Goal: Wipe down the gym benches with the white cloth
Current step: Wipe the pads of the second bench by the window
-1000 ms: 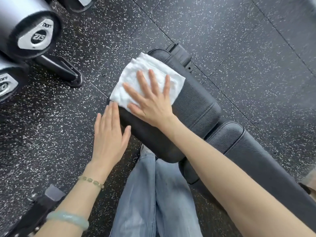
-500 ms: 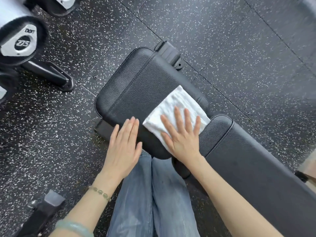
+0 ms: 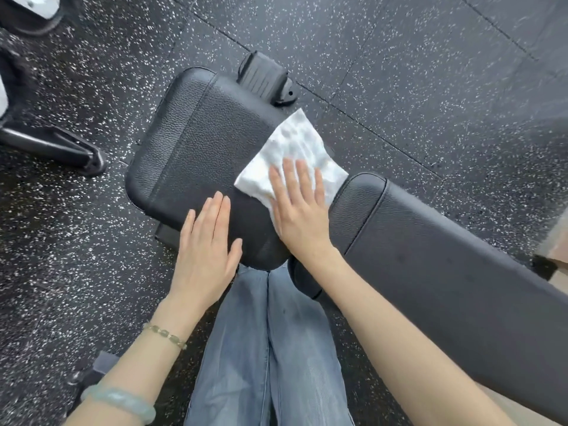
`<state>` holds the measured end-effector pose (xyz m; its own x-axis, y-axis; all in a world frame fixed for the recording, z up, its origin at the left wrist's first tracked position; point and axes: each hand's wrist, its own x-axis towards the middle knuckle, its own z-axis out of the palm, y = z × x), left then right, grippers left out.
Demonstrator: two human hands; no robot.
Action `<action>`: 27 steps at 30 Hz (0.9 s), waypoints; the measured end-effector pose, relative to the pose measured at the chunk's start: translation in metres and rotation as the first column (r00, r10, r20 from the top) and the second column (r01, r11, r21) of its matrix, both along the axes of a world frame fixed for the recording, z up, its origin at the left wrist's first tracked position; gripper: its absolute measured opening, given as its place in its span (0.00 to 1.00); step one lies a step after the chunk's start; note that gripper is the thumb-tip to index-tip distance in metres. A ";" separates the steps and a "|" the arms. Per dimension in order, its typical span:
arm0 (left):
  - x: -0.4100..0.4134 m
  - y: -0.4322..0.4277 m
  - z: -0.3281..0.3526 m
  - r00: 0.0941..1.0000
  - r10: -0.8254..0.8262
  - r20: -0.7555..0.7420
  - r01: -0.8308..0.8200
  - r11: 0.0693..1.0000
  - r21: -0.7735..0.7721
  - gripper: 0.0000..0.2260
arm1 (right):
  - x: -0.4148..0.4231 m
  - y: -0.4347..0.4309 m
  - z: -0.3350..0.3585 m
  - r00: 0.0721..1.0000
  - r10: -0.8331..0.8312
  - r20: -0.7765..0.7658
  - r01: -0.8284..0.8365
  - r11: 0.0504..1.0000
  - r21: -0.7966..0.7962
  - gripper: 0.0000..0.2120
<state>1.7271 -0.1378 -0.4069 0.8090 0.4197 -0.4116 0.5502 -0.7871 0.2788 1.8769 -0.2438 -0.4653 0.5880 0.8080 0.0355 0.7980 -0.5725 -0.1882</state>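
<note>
Speckled floor (image 3: 399,56) | left hand (image 3: 206,256) flat on bench (image 3: 196,142) | right hand (image 3: 301,210) flat, pressing white cloth (image 3: 292,149)

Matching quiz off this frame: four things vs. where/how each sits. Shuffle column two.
1 white cloth
2 left hand
3 right hand
4 back pad

A fingers straight, at the seat pad's near edge, no cloth under it
B pressing flat on the white cloth
C draped over the seat pad's far right edge
D long black cushion running off to the right

Pairs: 1-C, 2-A, 3-B, 4-D
</note>
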 end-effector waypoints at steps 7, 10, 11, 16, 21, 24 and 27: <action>0.025 -0.026 0.007 0.991 -0.131 -0.002 0.131 0.991 -0.016 0.28 | -0.006 -0.111 0.009 0.998 0.044 0.054 -0.037 0.992 -0.124 0.21; 0.041 -0.044 0.010 0.979 -0.205 0.019 0.205 0.979 -0.016 0.28 | -0.007 -0.159 0.015 0.998 0.011 0.058 0.000 0.981 -0.193 0.24; 0.046 -0.050 0.010 0.972 -0.235 0.024 0.235 0.972 -0.016 0.28 | -0.007 -0.174 0.017 0.999 -0.006 0.054 0.018 0.976 -0.219 0.24; 0.064 -0.084 0.009 0.916 -0.399 0.037 0.400 0.916 -0.030 0.28 | -0.005 -0.241 0.024 0.981 -0.187 0.054 0.194 0.930 -0.313 0.24; 0.073 -0.120 0.004 0.856 -0.515 0.049 0.516 0.857 -0.012 0.27 | 0.001 -0.277 0.026 0.938 -0.344 0.046 0.341 0.887 -0.311 0.26; 0.074 -0.132 -0.001 0.870 -0.492 0.039 0.492 0.871 0.020 0.27 | 0.005 -0.235 0.021 0.909 -0.418 -0.013 0.405 0.887 -0.221 0.23; 0.078 -0.160 -0.006 0.904 -0.426 0.048 0.424 0.905 0.044 0.28 | 0.025 -0.209 0.010 0.924 -0.376 -0.072 0.360 0.918 -0.167 0.24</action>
